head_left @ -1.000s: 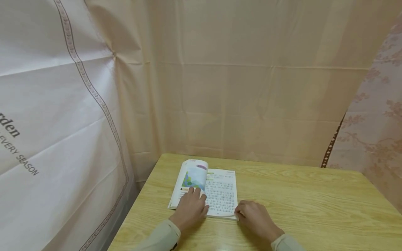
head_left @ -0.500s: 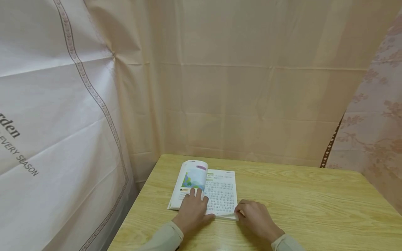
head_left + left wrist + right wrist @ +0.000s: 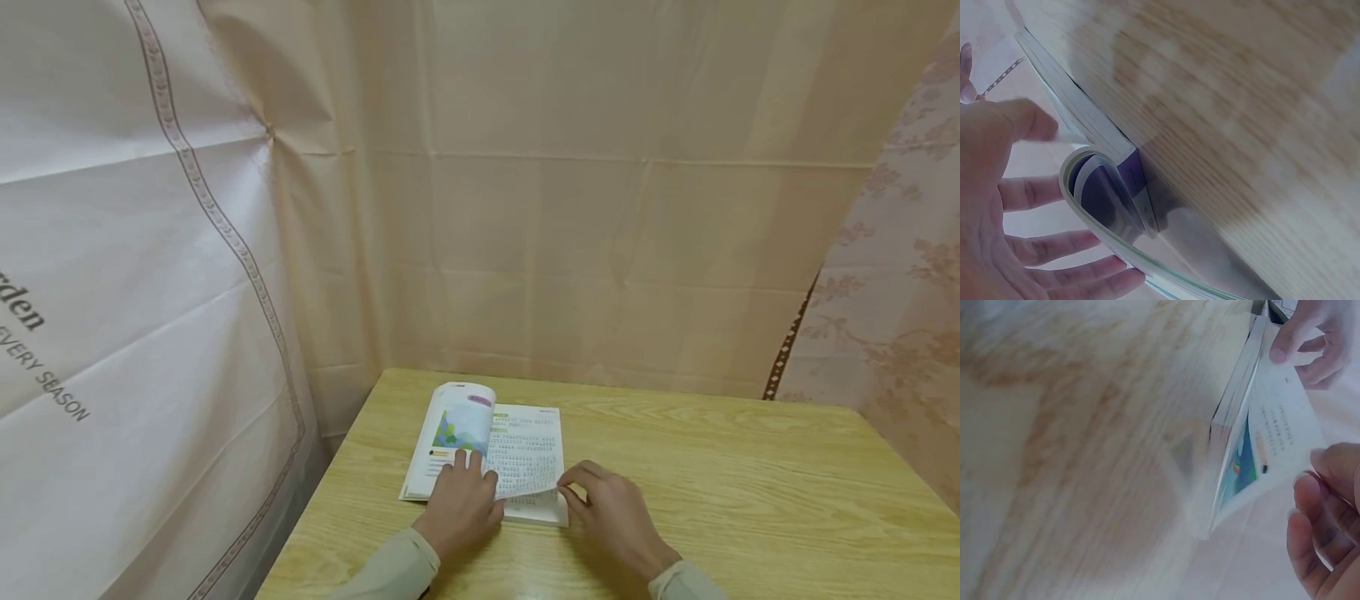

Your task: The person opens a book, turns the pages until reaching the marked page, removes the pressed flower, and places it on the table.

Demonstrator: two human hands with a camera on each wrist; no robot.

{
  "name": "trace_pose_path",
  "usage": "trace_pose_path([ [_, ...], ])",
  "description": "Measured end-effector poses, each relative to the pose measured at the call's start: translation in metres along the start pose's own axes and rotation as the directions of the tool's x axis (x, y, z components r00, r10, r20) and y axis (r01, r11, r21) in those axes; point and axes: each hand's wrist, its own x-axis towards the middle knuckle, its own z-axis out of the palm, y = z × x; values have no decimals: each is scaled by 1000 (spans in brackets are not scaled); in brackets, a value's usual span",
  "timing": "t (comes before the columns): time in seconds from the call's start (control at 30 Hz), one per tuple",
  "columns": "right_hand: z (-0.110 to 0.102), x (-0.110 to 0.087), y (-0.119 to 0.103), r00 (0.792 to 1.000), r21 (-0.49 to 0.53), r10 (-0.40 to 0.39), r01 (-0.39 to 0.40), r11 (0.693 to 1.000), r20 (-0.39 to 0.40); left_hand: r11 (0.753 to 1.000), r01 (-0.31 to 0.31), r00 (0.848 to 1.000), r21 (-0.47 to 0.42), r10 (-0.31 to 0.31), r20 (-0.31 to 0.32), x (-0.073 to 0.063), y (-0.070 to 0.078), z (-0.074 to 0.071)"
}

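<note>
An open book [image 3: 462, 425] lies on the wooden table, its left side bowed up near the spine and showing a green and blue picture. My left hand [image 3: 459, 504] rests on the lower part of that side with fingers extended. In the left wrist view, its fingers [image 3: 1029, 192] spread across the curved pages and the thumb reaches toward the spine. At the lower right corner, my right hand [image 3: 615, 512] pinches one page [image 3: 1285, 425] between thumb and fingertips. That page is lifted off the stack, and a coloured picture shows beneath it in the right wrist view.
The wooden table [image 3: 712, 475] extends to the right of the book. Beige cloth [image 3: 525, 250] hangs behind it, printed white cloth [image 3: 135, 333] on the left and floral cloth [image 3: 892, 333] on the right.
My right hand has raised the page's lower right corner up and away from the stack. The left hand has shifted slightly right, and its thumb moved out and then back in.
</note>
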Motion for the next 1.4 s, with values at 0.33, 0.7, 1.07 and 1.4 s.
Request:
trace_pose_path([
  [0.33,2,-4,1,998,-32,39,-38,999,54,997,72,997,-40,-70,43,2,-3,-1],
  [0.7,5,-8,4,961,-13,32,-30,999,273,969,103,994,-224,-110,-19,3,-11,-1],
  [1.07,5,-5,5,952,-23,11,-4,1000,305,999,29,991,14,-27,-135,5,-20,2],
  [1.4,4,-4,8,955,-30,-38,49,998,295,994,6,997,107,3,-82,1,-24,-3],
])
